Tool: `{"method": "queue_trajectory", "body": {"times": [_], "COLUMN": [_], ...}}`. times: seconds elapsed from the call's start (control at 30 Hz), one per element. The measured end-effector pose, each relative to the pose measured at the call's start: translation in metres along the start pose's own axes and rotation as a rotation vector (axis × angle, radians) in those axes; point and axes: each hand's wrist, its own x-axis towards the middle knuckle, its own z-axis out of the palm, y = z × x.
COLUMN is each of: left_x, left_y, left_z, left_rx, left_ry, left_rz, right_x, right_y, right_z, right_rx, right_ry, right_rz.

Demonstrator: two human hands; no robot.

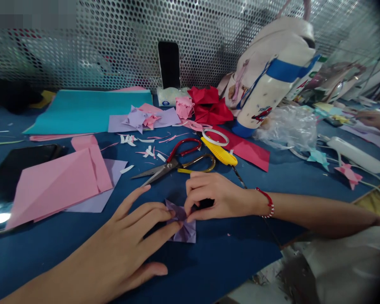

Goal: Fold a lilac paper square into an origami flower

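Observation:
A small folded piece of purple paper (188, 233) lies on the blue tabletop near its front edge. My left hand (139, 236) rests over its left side, fingers spread, with fingertips pressing on the folds. From the right, my right hand (213, 196) pinches a raised part of the same paper between thumb and forefinger; the fingers partly hide that fold. A red beaded bracelet circles the right wrist. Just beyond the hands lie scissors (171, 164) with red and gold handles, blades pointing left, and a yellow cutter (220, 152).
Pink paper sheets (60, 181) overlap a dark phone (0, 185) at left. Behind are teal sheets (91, 109), red folded shapes (210, 107), a propped phone (169, 65) and a tilted bottle (269, 90). A white power strip (356, 154) with cables lies right, near another person's hand (372, 119).

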Motion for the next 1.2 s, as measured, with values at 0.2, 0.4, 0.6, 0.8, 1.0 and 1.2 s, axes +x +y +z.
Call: {"method": "queue_trajectory", "body": {"times": [0.2, 0.4, 0.6, 0.8, 1.0, 1.2], "left_x": [0.01, 0.024, 0.025, 0.022, 0.017, 0.021], "left_y": [0.003, 0.009, 0.01, 0.01, 0.009, 0.016], "left_z": [-0.004, -0.012, -0.013, -0.008, -0.01, -0.009], "left_rx": [0.01, 0.007, 0.009, -0.011, 0.024, 0.045], "left_ry": [0.042, 0.132, 0.141, 0.16, 0.107, 0.221], "left_rz": [0.005, 0.017, 0.01, -0.026, 0.051, 0.034], "right_x": [0.0, 0.001, 0.003, 0.005, 0.006, 0.008], "right_y": [-0.006, -0.016, -0.024, -0.029, -0.03, -0.025], "right_z": [-0.003, 0.001, 0.004, 0.005, 0.002, -0.007], "right_rx": [-0.033, -0.144, -0.167, -0.158, -0.233, -0.408], "right_ry": [-0.082, -0.045, -0.01, -0.023, -0.058, -0.111], "right_rz": [0.041, 0.046, 0.061, 0.119, 0.014, -0.038]}}
